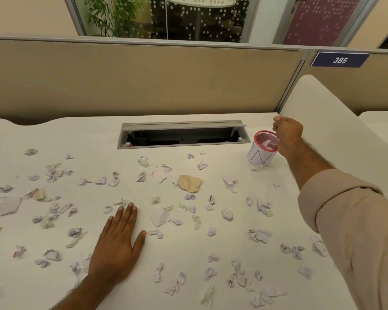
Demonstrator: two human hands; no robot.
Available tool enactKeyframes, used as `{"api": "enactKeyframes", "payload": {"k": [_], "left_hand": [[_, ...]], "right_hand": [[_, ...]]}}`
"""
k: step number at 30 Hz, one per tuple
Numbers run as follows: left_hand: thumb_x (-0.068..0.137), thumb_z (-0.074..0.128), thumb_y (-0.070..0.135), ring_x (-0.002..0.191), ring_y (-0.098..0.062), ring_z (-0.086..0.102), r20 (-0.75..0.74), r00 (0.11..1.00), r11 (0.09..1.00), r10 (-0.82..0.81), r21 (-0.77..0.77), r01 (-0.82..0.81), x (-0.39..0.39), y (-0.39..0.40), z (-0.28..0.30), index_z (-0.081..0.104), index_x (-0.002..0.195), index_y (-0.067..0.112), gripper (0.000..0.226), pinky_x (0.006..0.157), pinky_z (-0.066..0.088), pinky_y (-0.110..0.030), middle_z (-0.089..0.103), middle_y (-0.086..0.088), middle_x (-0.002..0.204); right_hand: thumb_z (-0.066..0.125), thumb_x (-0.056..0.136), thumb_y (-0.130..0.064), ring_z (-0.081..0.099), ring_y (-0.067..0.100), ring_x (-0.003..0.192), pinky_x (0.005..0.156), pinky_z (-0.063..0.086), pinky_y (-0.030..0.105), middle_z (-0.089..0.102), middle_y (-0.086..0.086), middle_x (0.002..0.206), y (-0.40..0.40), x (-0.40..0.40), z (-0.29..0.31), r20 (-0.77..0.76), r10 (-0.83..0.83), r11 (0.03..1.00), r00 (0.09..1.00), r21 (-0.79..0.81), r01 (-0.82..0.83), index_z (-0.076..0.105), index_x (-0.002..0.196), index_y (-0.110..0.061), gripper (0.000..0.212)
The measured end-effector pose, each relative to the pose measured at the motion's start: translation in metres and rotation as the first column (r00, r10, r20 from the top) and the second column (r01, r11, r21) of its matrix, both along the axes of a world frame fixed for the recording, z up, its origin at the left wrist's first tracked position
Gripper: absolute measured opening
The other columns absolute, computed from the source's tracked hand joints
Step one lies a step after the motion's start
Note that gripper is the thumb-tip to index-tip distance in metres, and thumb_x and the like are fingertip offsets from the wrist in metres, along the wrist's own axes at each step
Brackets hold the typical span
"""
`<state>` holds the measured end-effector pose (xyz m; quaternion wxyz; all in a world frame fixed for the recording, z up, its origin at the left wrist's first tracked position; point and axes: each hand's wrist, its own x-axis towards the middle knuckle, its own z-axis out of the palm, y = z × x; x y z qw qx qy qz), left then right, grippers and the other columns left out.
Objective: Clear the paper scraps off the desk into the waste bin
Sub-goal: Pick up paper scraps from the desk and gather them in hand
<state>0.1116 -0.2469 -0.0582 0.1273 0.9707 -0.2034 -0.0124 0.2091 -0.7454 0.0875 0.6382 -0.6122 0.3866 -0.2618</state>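
Hovering over the waste bin (pixel 263 148) at right, your right hand (pixel 288 134) is curled, contents unclear; left hand (pixel 117 245) lies flat, fingers straight, on the tabletop (pixel 211 249) among paper scraps (pixel 189 183).

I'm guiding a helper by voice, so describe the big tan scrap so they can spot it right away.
Start at the grey cable hatch sunk in the back of the white desk, then come straight toward the person from its middle. The tan scrap lies flat there. It alone among its neighbours is brownish and broad; the paper scraps around it are pale, small and mostly crumpled.
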Motion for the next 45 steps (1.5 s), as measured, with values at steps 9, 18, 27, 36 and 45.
{"api": "enactKeyframes", "payload": {"k": [9, 18, 27, 36, 45], "left_hand": [[0.094, 0.008, 0.063, 0.149, -0.005, -0.008, -0.013, 1.0, 1.0, -0.002, -0.018, 0.002, -0.001, 0.0, 0.002, 0.004, 0.154, 0.028, 0.07, 0.122, 0.0, -0.029, -0.001, 0.013, 0.162], [0.096, 0.021, 0.053, 0.147, -0.012, 0.02, -0.017, 1.0, 0.993, 0.014, -0.12, -0.016, -0.004, 0.002, 0.006, 0.045, 0.144, 0.027, 0.06, 0.119, 0.018, -0.033, 0.03, 0.007, 0.156], [0.099, 0.049, 0.019, 0.144, -0.018, 0.031, -0.092, 0.99, 0.958, 0.105, -0.258, -0.125, -0.022, -0.009, 0.013, 0.061, 0.13, 0.023, 0.034, 0.116, 0.028, -0.036, 0.044, 0.003, 0.15], [0.097, 0.048, 0.047, 0.149, -0.006, 0.009, -0.276, 0.95, 0.96, -0.145, -0.271, 0.068, -0.075, -0.025, 0.026, 0.039, 0.147, 0.032, 0.052, 0.115, 0.01, -0.022, 0.02, 0.016, 0.159], [0.094, 0.055, 0.044, 0.148, -0.001, 0.001, -0.263, 0.897, 0.922, -0.355, -0.254, 0.29, -0.108, -0.038, 0.023, 0.026, 0.151, 0.036, 0.064, 0.118, 0.004, -0.02, 0.011, 0.019, 0.16]], "right_hand": [[0.052, 0.085, 0.001, 0.058, 0.021, 0.086, 0.075, 0.051, 0.031, 0.067, 0.009, 0.099, 0.016, -0.005, -0.001, -0.023, -0.076, 0.975, 0.997, -0.209, 0.069, 0.07, 0.095, -0.006, 0.022], [0.056, 0.083, -0.004, 0.054, 0.013, 0.063, 0.056, 0.045, 0.02, 0.061, 0.006, 0.074, 0.098, -0.078, -0.021, 0.073, -0.01, 0.981, 0.997, -0.192, 0.024, 0.066, 0.075, -0.016, 0.018], [0.059, 0.09, -0.012, 0.063, 0.008, 0.085, 0.08, 0.049, 0.023, 0.07, -0.007, 0.095, 0.203, -0.203, -0.084, -0.301, 0.359, 0.833, 0.884, -0.325, -0.449, 0.071, 0.095, -0.021, 0.016], [0.042, 0.093, -0.009, 0.046, 0.014, 0.107, 0.091, 0.038, 0.018, 0.048, -0.001, 0.117, 0.261, -0.252, -0.098, -0.672, 0.506, 0.296, 0.541, -0.454, -0.84, 0.054, 0.129, -0.017, 0.039], [0.067, 0.082, -0.038, 0.039, 0.014, 0.125, 0.106, 0.035, 0.025, 0.038, -0.005, 0.133, 0.258, -0.26, -0.081, -0.741, 0.553, 0.247, 0.381, -0.291, -0.924, 0.036, 0.143, -0.025, 0.07]]}}
